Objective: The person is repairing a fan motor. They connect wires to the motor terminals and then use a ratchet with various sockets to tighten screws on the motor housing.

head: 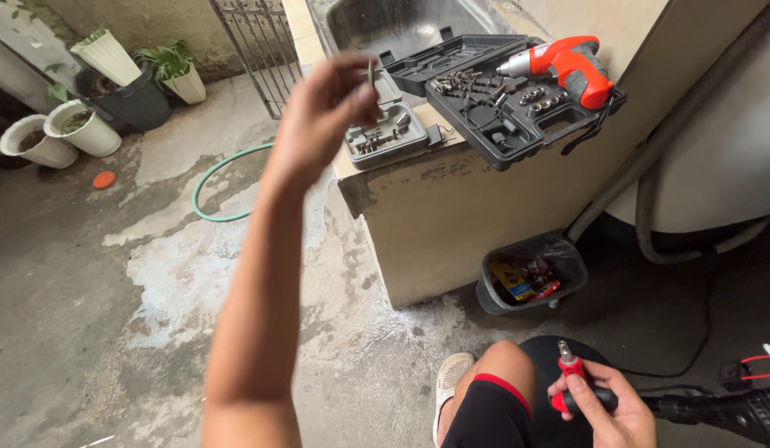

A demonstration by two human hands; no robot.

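My left hand (323, 112) is raised out in front, fingers pinched on a thin metal bit (370, 73) just above a small grey bit holder (385, 133). Low at the right, my right hand (605, 406) grips a red and black screwdriver handle (572, 377) with its metal tip pointing up, beside my bent knee. An open grey tool case (501, 95) lies on the concrete ledge (451, 207), with an orange and grey cordless screwdriver (567, 66) lying across it.
A sink basin (402, 25) sits behind the case. A dark bin (530, 274) with packets stands on the floor by the ledge. A green hose (219, 178), several plant pots (95, 133), a metal grate (256, 46) and grey pipes (675, 124) surround the area.
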